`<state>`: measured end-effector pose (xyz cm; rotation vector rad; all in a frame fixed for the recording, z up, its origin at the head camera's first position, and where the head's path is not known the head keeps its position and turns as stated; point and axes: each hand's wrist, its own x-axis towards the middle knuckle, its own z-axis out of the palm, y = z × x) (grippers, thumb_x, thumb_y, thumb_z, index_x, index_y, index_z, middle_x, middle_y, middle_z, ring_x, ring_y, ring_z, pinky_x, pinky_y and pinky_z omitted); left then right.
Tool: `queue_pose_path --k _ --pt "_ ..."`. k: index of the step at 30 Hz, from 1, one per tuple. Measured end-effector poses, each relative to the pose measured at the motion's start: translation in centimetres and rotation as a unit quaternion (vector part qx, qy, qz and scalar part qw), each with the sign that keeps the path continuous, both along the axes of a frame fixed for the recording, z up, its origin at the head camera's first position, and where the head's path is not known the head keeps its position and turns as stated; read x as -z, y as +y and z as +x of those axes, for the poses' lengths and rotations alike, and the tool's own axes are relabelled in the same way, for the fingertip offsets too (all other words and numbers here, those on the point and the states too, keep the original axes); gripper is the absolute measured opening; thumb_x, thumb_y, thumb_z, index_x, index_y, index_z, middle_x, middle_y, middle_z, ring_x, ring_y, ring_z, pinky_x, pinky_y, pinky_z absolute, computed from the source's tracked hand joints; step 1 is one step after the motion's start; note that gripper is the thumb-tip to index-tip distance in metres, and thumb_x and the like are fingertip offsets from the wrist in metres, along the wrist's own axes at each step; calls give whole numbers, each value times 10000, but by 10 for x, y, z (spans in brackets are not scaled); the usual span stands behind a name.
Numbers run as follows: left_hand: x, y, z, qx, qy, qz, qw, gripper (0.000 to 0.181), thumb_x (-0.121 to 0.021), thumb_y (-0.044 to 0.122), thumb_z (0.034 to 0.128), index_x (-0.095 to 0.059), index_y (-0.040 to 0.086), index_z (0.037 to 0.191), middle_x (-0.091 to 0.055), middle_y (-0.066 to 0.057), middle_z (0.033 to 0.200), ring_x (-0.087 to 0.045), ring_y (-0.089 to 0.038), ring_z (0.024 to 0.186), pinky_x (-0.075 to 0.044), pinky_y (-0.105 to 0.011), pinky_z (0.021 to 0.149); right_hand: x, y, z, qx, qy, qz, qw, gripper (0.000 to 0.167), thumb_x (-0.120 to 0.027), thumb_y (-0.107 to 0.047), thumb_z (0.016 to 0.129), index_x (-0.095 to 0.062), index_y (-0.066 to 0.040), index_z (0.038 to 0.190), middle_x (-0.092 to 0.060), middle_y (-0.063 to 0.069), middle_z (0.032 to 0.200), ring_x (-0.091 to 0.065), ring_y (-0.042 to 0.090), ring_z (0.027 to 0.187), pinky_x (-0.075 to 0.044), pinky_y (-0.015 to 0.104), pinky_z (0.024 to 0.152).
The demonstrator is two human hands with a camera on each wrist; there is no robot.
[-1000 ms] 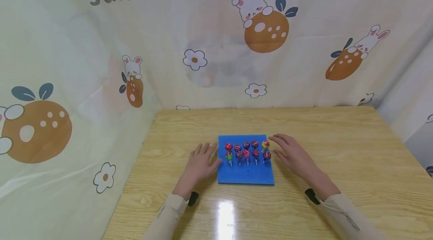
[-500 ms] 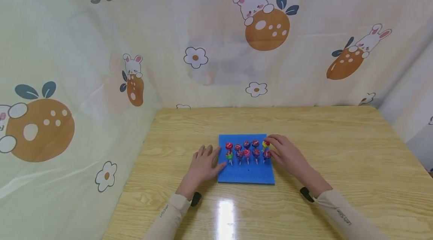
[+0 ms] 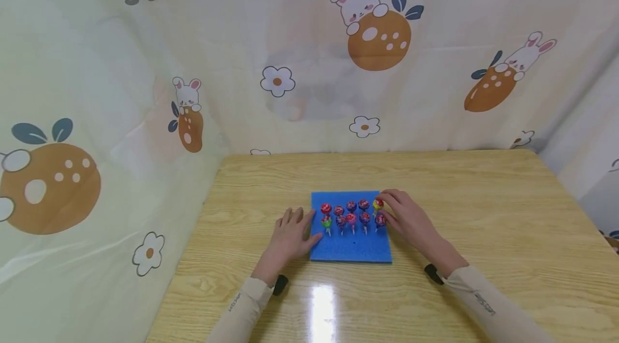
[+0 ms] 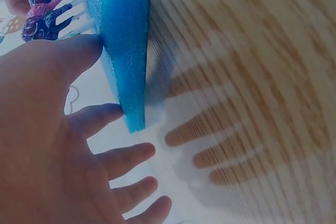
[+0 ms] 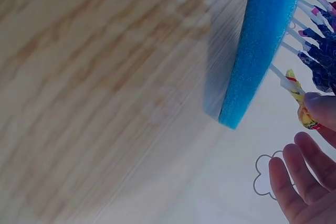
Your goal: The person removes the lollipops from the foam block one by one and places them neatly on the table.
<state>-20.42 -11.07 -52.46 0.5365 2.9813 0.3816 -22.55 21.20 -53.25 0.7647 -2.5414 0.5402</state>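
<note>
A blue foam block (image 3: 350, 250) is placed flat on the wooden table (image 3: 450, 176); in it ten wrapped lollipops (image 3: 365, 218) are planted by their sticks, in two rows of five, with the heads upward. By the right hand (image 3: 413, 222) the yellow lollipop (image 3: 378, 205), at the right end of the back row, is pinched between thumb and forefinger; in the right wrist view its stick is seen to reach the foam, and the other fingers of this hand are held apart from the candy. By the left hand (image 3: 289, 238) nothing is gripped; its fingers are spread apart, and the left edge of the block is touched by the thumb and the forefinger. Nearest to this hand are found the green lollipop (image 3: 326, 223) in the front row and the red lollipop (image 3: 326, 208) behind it; the pink lollipop (image 3: 351, 219) is set in the middle of the front row. Behind the table a pale curtain (image 3: 314, 26) is hung, printed with rabbits, orange fruits and flowers.
</note>
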Motion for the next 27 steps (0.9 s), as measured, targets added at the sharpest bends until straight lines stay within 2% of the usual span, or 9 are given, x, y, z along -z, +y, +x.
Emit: queue_pose_path --k 9,19,27 --pt "-4 -2 0 -4 -80 36 10000 685 -539 543 994 -381 196 1562 -378 -210 1583 -274 -489 1481 -303 -646 1156 -1 -4 -2 194 -74 -98 9997 391 -792 -127 862 -639 -55 1214 -630 146 1196 -589 329 1127 -547 504 935" --pt "-2 -1 0 -66 -263 -24 9996 689 -507 558 1004 -345 216 1580 -359 -195 1599 -254 -470 1497 -295 -644 1165 3 -3 -2 151 115 -237 9995 390 -801 -144 855 -643 -53 1200 -643 142 1172 -608 323 1105 -567 494 893" --pt "-5 0 -2 -72 -282 -12 9996 689 -520 551 1001 -348 218 1579 -359 -199 1598 -252 -470 1498 -290 -653 1163 -1 -5 -2 179 147 -149 9996 392 -800 -132 855 -650 -41 1205 -646 156 1173 -611 325 1099 -570 488 895"
